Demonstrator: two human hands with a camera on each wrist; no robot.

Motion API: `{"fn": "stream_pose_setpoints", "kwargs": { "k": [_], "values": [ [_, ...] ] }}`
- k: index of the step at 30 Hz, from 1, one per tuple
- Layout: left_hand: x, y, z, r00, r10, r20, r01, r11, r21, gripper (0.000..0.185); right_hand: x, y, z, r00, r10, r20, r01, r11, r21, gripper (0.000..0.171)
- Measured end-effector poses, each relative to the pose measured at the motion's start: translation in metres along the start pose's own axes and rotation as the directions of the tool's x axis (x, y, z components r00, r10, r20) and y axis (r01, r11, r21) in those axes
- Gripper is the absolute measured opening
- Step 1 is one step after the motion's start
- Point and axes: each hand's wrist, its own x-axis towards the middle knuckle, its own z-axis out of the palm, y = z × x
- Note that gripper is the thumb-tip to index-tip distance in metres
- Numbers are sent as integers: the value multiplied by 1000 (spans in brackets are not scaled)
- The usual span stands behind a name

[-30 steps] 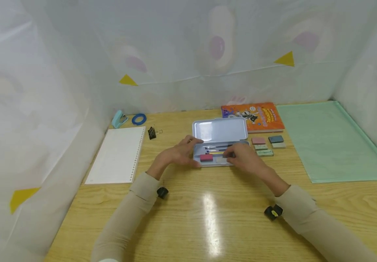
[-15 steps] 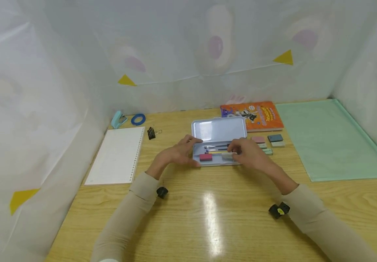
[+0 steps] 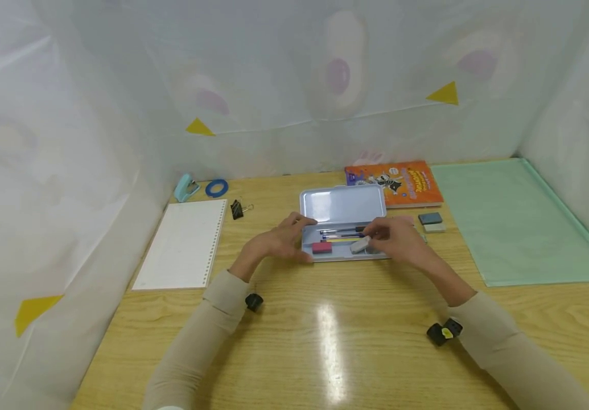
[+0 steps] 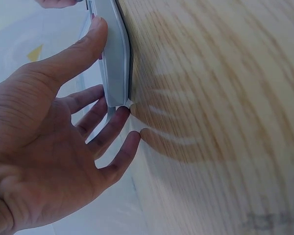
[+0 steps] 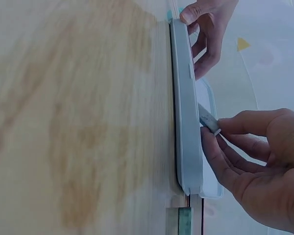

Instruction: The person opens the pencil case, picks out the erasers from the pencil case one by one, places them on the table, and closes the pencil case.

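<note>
A light-blue pencil case [image 3: 342, 255] lies open on the table, its lid [image 3: 342, 204] tipped back. My left hand [image 3: 280, 239] grips its left end; in the left wrist view the thumb [image 4: 95, 36] is on the front rim and fingers curl round the end. Between thumb and fingers, my right hand [image 3: 402, 242] pinches a whitish eraser [image 3: 360, 245], held tilted at the case's right half. The right wrist view shows this eraser [image 5: 208, 120] partly hidden behind the front wall. Inside the case are a red eraser [image 3: 322, 247] and several pens [image 3: 337, 232].
Right of the case lie a blue eraser [image 3: 430, 218], a pale one [image 3: 434, 228] and others partly behind my right hand. Behind stands an orange book [image 3: 412, 185]; a green folder [image 3: 535, 228] is farther right. At left are paper [image 3: 181, 245], a binder clip [image 3: 238, 209], blue tape [image 3: 217, 188] and stapler [image 3: 185, 188].
My right hand has moved right with the whitish eraser, which lay flat in the case and is now tilted up. My left hand has stayed at the case's left end.
</note>
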Motion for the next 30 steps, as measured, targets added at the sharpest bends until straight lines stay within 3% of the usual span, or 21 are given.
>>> {"fn": "stream_pose_setpoints", "kwargs": {
  "k": [6, 15, 22, 30],
  "values": [
    [1, -1, 0, 1000, 18, -6, -18, 1000, -2, 91, -6, 6, -12, 998, 66, -22, -64, 997, 53, 16],
    [3, -3, 1, 999, 40, -17, -40, 999, -15, 91, -31, 32, -55, 986, 139, -91, -123, 980, 159, 30],
    [2, -4, 3, 1000, 2, -1, -2, 1000, -8, 92, -57, 65, -81, 974, 202, -106, -190, 975, 118, 33],
    [2, -3, 3, 1000, 2, -14, -2, 1000, 2, 91, -75, 85, -97, 962, 239, -128, -230, 969, 85, 34]
  ]
}}
